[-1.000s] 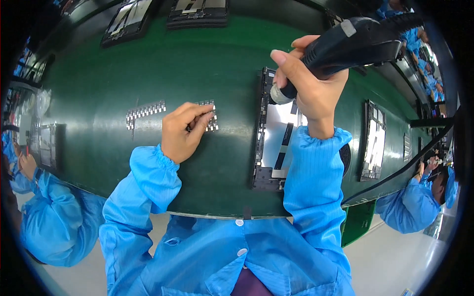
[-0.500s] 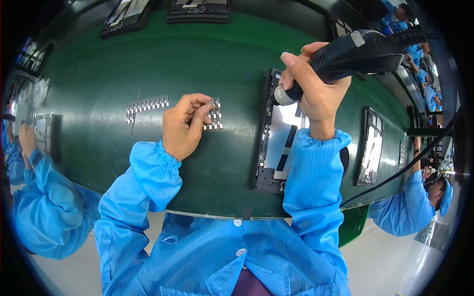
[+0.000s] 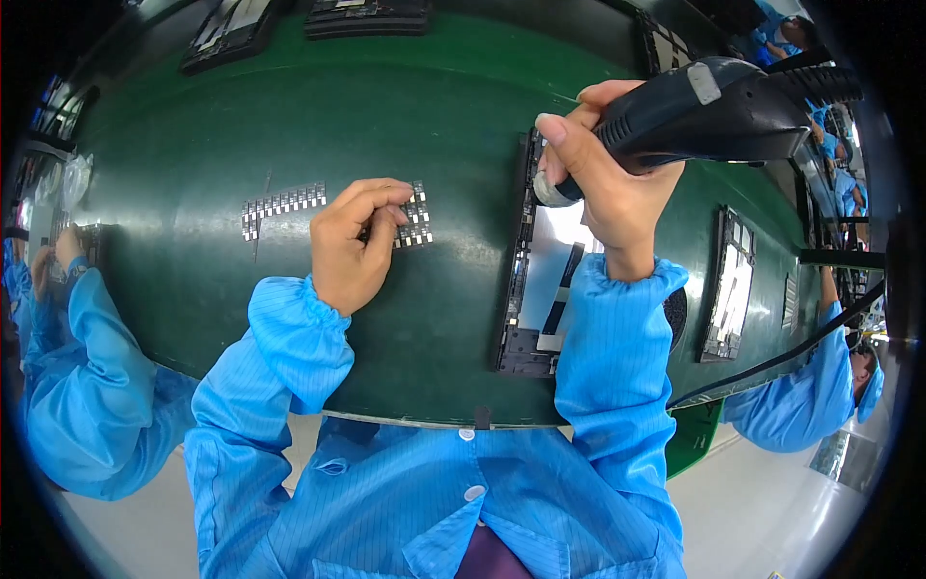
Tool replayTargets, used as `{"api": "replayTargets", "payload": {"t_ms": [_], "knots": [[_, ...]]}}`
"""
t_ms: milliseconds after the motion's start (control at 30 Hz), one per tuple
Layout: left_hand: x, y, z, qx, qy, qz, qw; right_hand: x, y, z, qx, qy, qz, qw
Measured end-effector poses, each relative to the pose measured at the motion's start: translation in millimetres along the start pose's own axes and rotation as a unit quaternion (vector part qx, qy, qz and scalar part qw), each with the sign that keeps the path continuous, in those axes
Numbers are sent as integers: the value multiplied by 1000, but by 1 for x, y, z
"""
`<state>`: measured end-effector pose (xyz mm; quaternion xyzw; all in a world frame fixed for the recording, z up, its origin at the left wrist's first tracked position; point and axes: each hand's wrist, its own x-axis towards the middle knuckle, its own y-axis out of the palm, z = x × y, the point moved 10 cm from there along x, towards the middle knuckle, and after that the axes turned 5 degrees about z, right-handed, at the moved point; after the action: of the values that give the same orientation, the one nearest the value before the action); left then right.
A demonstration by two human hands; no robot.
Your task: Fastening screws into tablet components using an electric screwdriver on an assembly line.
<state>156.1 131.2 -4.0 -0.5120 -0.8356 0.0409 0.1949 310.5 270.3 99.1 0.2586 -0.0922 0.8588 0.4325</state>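
My left hand [image 3: 355, 243] rests on the green belt [image 3: 289, 125], fingers curled and pinched over a cluster of small silver parts [image 3: 416, 214]. A second strip of the same silver parts [image 3: 280, 206] lies just left of it. My right hand [image 3: 603, 174] grips a black electric screwdriver [image 3: 714, 101], its tip hidden behind the fingers above the top edge of an open black device frame with a white panel [image 3: 545, 280]. Both arms wear blue sleeves.
Another open device frame [image 3: 730, 285] lies to the right on the belt, and dark trays [image 3: 231, 29] sit at the far edge. People in blue coats stand at the left [image 3: 68, 357] and right [image 3: 801, 396]. A black cable [image 3: 772, 357] hangs at the right.
My left hand has stayed on the silver parts with small finger shifts. My right hand with the screwdriver has come down slightly toward the frame's top edge.
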Motion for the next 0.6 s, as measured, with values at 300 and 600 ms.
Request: {"api": "replayTargets", "payload": {"t_ms": [300, 600], "knots": [[0, -5, 3, 13, 4, -20, 1000, -1, 7, 0, 2, 20, 38, 999], [0, -5, -2, 13, 19, -23, 999, 0, 0, -3, -9, 37, 9, 999]]}}
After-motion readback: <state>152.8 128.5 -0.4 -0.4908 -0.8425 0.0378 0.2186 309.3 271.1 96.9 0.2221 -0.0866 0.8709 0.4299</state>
